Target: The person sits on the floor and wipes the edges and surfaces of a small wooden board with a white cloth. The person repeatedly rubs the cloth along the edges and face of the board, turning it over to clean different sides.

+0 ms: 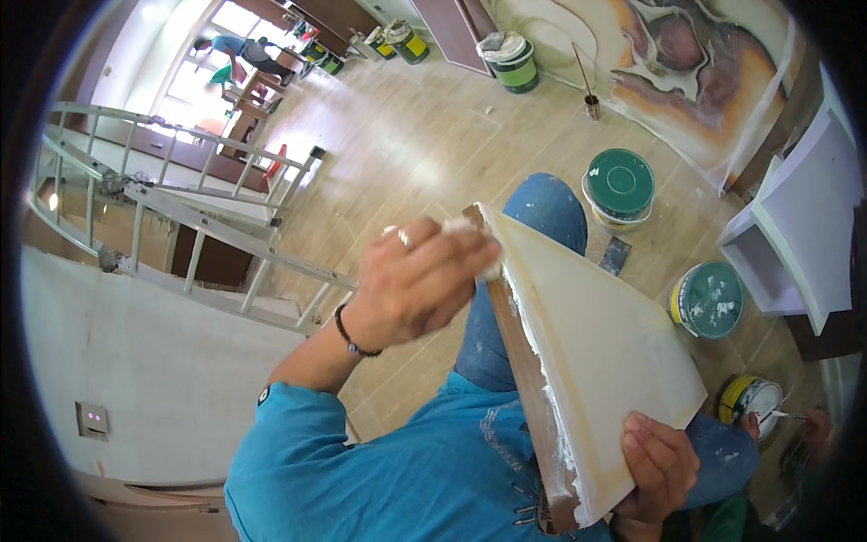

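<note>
I'm pinching a white wad (458, 225) in left fingers (452, 257), clamping the panel (596, 334) lower-right with right fingers (652, 452); overpressing is risking smeared paste (548, 387).

Panel (605, 334): we see a smooth, pale face with a soft sheen.
Brown strip (522, 366): matt and wood-like along its side.
White paste (551, 402): thick, rough and ridged.
White wad (456, 226): blurred by motion; we think it may be cloth.
Ring (405, 237): shiny metal.
Shirt (397, 488): soft, matt cloth.
Jeans (551, 203): denim, flecked white.
Ladder (172, 206): metal, dully gleaming.
Upper bucket lid (623, 181): smooth green plastic.
Floor (388, 126): smooth, glossy where we see window light.
</note>
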